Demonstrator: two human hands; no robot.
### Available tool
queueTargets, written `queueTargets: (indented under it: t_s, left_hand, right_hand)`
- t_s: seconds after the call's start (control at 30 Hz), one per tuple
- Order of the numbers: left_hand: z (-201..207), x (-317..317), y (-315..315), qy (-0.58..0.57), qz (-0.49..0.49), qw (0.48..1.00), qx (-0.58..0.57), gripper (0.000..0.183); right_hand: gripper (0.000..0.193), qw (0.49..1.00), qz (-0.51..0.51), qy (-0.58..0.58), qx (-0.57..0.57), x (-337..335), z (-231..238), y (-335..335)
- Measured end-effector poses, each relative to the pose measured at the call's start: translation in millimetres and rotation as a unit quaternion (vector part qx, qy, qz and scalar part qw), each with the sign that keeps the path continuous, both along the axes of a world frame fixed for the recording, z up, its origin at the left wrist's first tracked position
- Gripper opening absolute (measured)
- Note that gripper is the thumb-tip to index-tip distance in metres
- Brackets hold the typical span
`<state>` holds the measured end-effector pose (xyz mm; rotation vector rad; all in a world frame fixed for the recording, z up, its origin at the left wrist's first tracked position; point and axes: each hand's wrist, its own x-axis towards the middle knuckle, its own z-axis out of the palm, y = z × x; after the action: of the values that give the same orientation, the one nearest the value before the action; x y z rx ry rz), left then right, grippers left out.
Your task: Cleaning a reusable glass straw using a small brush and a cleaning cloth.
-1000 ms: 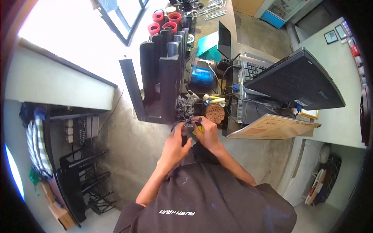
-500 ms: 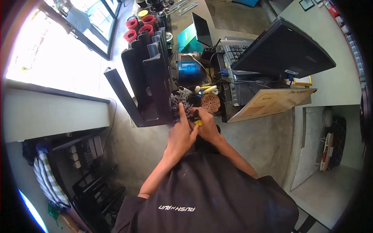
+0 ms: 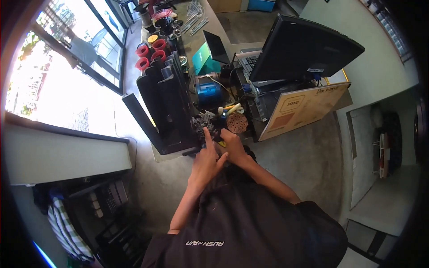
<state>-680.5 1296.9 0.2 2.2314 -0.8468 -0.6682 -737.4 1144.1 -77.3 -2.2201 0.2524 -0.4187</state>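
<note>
At the table's near edge, my left hand point(image 3: 205, 161) reaches out with its index finger and thumb apart. The index fingertip touches a grey, shaggy tuft point(image 3: 204, 121); whether it is a plant or bristles I cannot tell. My left hand's other fingers are mostly hidden. Just to the right, my right hand point(image 3: 234, 149) is closed round a small black and yellow tool point(image 3: 222, 144), mostly covered by the fingers. A round brown trivet-like piece with holes point(image 3: 237, 123) lies beyond my right hand.
A black upright organizer point(image 3: 167, 116) stands left of my hands, with red cups point(image 3: 158, 44) behind it. A blue cylindrical device point(image 3: 208, 92) sits beyond the tuft. To the right are an open laptop point(image 3: 308, 49), cables and a menu board point(image 3: 304, 109).
The view has shifted, so the table items appear further left. My left index finger stays on the tuft. My right hand remains closed, with less of the black and yellow tool showing.
</note>
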Motion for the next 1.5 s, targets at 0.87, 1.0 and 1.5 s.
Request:
queueTargets:
  t_s: [0.87, 1.0, 1.5]
  left_hand:
    - [23, -102, -155, -0.025, -0.266, 0.943, -0.197, 0.032]
    - [35, -168, -222, 0.048, -0.276, 0.936, -0.215, 0.025]
    - [27, -360, -393, 0.167, -0.284, 0.901, -0.282, 0.026]
  right_hand:
    - [0.020, 0.969, -0.211, -0.001, 0.126, -207, 80, -99]
    - [0.024, 0.962, -0.254, -0.057, 0.077, -279, 87, -146]
    - [0.032, 0.913, -0.383, -0.122, 0.066, -470, 117, -265]
